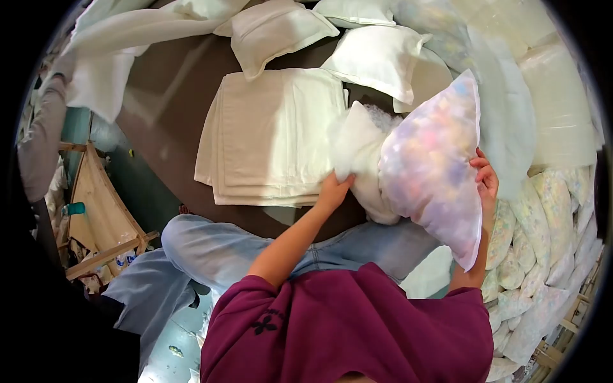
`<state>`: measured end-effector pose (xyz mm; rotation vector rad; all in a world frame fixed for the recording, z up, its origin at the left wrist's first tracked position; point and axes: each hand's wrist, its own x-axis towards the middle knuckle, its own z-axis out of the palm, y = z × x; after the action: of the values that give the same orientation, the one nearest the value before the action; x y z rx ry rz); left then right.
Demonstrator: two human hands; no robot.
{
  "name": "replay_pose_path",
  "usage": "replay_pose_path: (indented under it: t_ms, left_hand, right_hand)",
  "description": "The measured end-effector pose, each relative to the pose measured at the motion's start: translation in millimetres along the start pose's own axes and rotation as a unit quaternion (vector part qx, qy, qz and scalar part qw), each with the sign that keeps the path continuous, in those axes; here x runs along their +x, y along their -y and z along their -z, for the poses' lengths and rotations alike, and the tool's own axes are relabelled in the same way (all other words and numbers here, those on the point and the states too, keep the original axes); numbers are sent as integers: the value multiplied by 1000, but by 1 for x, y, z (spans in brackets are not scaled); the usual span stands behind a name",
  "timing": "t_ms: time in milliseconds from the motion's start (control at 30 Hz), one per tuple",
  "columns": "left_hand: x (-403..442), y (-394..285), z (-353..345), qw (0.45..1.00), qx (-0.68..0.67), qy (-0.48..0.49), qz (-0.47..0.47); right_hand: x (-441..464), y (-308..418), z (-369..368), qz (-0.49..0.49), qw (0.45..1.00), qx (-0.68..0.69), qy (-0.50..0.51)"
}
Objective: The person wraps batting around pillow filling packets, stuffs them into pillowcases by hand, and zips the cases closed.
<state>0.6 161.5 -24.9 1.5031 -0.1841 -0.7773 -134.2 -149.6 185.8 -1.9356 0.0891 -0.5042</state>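
A plump pillow (431,156) with pink, lilac and yellow filling showing through its thin cloth is tilted above my lap. My right hand (486,175) grips its right edge, fingers curled over the near face. At the pillow's left end, a white fabric cover (363,156) is bunched up against it, partly blurred. My left hand (334,193) pinches the lower left edge of this white cover. How far the cover reaches around the pillow is hidden. Just left of it, a stack of folded cream covers (271,137) lies on the brown table (163,108).
White pillows (278,32) and another white pillow (377,60) lie across the far side. Many filled pillows are piled at right (543,223). A wooden frame with tan cloth (102,198) stands at left, near another person's sleeve (43,137).
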Motion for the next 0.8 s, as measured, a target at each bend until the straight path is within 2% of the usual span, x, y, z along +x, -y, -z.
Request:
replay_pose_path:
  t_ms: [100, 167, 233, 333, 433, 533, 567, 667, 700, 733, 800]
  left_hand:
    - [2, 9, -7, 995, -83, -32, -43]
    - [1, 12, -8, 986, -166, -18, 8]
    - [-5, -20, -6, 950, -284, 12, 129]
    - [-21, -85, 7, 967, -165, 117, 156]
    - [-28, -116, 35, 906, -302, 196, 223]
    - [-42, -119, 53, 917, -261, 181, 240]
    - [-49, -116, 54, 938, -200, 141, 245]
    - [-49, -76, 85, 978, -131, 21, 161]
    - [-54, -89, 94, 966, -220, 0, 134]
    - [-58, -102, 100, 964, -248, -10, 96]
    - [-71, -132, 107, 952, -303, -32, 18]
  right_hand:
    - [-7, -35, 20, 15, 998, 53, -22]
    - [-10, -49, 24, 7, 991, 123, -54]
    - [-7, -57, 26, 0, 983, 164, -80]
    - [-2, -66, 30, -11, 976, 182, -116]
    - [10, -47, 22, 8, 982, 180, -64]
    - [26, -41, 9, 42, 992, 122, -8]
    - [26, -30, -5, 31, 993, 112, -22]
    - [23, 17, -61, 80, 996, -40, 19]
    - [21, 39, -80, 106, 985, -117, 74]
    - [18, 59, -99, 131, 964, -193, 128]
    - [9, 86, -137, 168, 919, -260, 244]
